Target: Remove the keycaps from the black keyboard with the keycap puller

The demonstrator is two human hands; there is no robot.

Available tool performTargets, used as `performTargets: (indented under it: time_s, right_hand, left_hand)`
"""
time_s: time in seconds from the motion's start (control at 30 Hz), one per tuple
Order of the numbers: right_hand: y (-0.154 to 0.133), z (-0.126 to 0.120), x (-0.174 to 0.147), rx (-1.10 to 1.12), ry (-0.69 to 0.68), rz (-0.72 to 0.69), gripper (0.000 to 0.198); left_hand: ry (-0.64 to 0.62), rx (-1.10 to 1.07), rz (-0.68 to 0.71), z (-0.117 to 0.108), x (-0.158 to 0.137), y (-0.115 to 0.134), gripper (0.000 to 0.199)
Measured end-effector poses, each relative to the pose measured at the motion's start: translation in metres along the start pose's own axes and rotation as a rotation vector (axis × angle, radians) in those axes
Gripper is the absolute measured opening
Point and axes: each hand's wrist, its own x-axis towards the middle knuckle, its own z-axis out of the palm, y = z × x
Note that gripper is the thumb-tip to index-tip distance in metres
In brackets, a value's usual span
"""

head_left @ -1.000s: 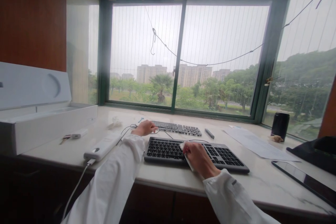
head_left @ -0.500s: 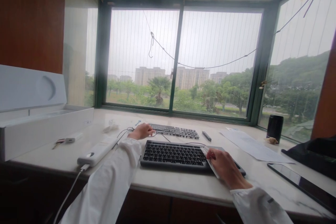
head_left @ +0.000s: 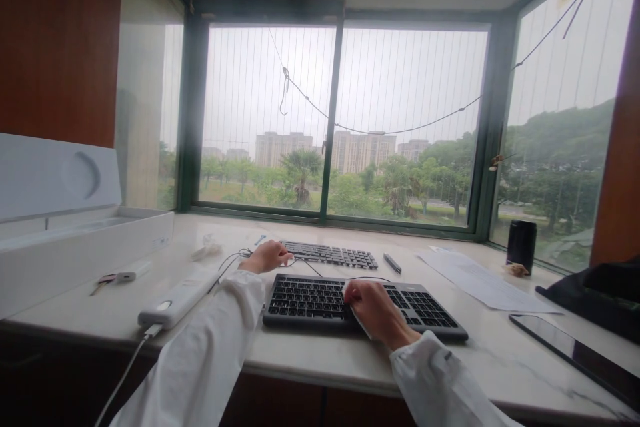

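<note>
A black keyboard lies on the white marble-patterned tabletop in front of me. Over its middle, my right hand is closed on a thin white wipe, pressed against the keys; most of the wipe is hidden under the hand. My left hand is curled at the left end of a second, thinner set of black keys behind the keyboard. Dark cables run beside its wrist. What the left fingers hold, if anything, I cannot make out.
To the left are an open white box, a white power strip or charger and a small white adapter. A dark pen-like stick, paper sheets, a black can and a phone or tablet lie right.
My right hand has slid left with the wipe, from the keyboard's right part to its middle, uncovering the number keys. My left hand has stayed in about the same place.
</note>
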Motion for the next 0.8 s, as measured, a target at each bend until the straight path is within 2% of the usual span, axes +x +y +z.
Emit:
performTargets:
  time_s: [0.3,0.47,0.63,0.8]
  right_hand:
    - [-0.062,0.06,0.036,0.122,-0.099,-0.127,0.023]
    - [-0.074,0.082,0.054,0.087,-0.091,-0.183,0.02]
    - [-0.069,0.085,0.06,0.098,-0.097,-0.155,0.023]
    - [-0.057,0.071,0.057,0.038,-0.081,-0.142,0.023]
  left_hand:
    - [0.023,0.047,-0.004,0.002,0.002,-0.003,0.051]
    - [0.025,0.051,0.012,0.002,0.001,-0.003,0.05]
    - [0.032,0.057,0.006,0.002,0.001,-0.004,0.048]
    - [0.028,0.054,0.005,0.002,0.001,-0.003,0.047]
